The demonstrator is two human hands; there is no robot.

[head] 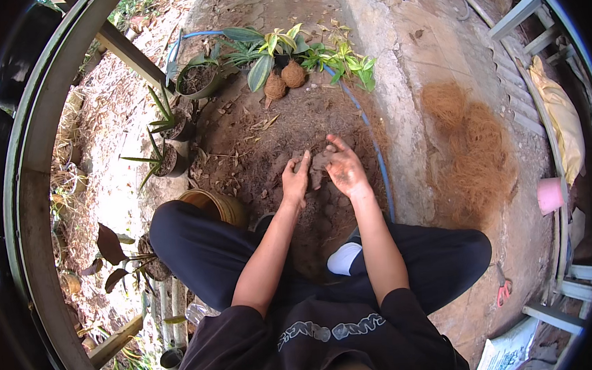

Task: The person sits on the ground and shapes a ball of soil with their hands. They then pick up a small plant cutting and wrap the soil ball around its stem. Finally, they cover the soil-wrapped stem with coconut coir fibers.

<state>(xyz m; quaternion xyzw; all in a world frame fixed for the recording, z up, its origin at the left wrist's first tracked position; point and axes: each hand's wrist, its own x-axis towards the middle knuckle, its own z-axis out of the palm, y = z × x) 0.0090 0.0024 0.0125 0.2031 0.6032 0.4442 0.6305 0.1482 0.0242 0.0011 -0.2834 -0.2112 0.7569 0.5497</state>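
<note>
My left hand (296, 179) is just above a heap of dark soil (297, 129), fingers extended and slightly apart. To its right, my right hand (345, 168) is turned partly palm up, with soil stuck on the palm and its fingers spread. A greyish-brown lump of soil (317, 171) lies in the gap between the hands; whether either one touches it I cannot tell. Beyond the hands sit two fibre-wrapped balls (275, 87), (294, 74) below leafy plants (261, 71). A blue hose (372, 129) curves along the right side of the soil.
Loose brown coconut fibre (477, 158) lies on the concrete at right, with red-handled scissors (504, 290) nearer me. A brown pot (226, 208) stands by my left knee, potted plants (172, 162) beyond it. A pink pot (552, 195) is at far right, beside the metal frame (568, 316).
</note>
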